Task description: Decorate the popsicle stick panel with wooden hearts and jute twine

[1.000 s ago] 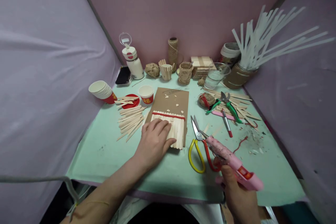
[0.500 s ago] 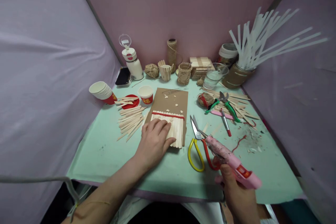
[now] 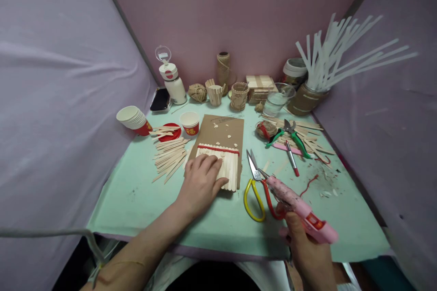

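My left hand (image 3: 200, 183) lies flat, fingers spread, on a row of wooden craft sticks (image 3: 231, 169) glued side by side on a brown cardboard sheet (image 3: 223, 132). A red string (image 3: 218, 148) runs across the top of that row. My right hand (image 3: 309, 254) grips a pink glue gun (image 3: 300, 209) near the table's front edge, nozzle pointing up-left toward the sticks. Yellow-and-red scissors (image 3: 256, 186) lie between the cardboard and the glue gun.
Loose craft sticks (image 3: 170, 154) lie left of the cardboard, with paper cups (image 3: 132, 118) and a red lid (image 3: 170, 132) behind. Green pliers (image 3: 293, 134), a pen (image 3: 291, 159) and more sticks lie at right. Twine spools, a bottle (image 3: 172, 81), a glass (image 3: 278, 99) and a jar of white strips (image 3: 309, 97) line the back.
Both hands have kept their places. The view has only shifted slightly, so everything sits a little further left in the picture.
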### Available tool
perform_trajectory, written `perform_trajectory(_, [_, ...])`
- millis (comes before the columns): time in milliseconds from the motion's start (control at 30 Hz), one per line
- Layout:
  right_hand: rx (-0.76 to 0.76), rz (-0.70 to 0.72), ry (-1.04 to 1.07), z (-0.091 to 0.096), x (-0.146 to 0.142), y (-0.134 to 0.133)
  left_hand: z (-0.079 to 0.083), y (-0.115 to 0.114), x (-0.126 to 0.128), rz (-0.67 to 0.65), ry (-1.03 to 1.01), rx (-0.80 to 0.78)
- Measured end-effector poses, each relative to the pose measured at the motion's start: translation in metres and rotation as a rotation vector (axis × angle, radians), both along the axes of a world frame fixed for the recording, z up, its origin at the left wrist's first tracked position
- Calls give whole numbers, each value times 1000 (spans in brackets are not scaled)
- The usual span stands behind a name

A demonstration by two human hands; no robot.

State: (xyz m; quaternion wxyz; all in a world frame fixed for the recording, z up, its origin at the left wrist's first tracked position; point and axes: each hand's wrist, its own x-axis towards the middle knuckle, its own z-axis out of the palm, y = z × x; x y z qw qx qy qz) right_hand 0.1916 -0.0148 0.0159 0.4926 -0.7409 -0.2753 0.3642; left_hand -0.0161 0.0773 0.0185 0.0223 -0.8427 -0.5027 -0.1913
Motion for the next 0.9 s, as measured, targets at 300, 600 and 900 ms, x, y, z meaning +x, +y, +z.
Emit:
perform_trajectory(300, [-13,-38,-6,-2,0,-2,0,-7,-16,5,-123,-8])
perform_trajectory(600, [93,130,-7,2,6,6,4,0,-23,-125,-35,-42])
perform_trajectory(900, [132,131,-17,17,-12,7,-1,4,-26,-142,-25,-90])
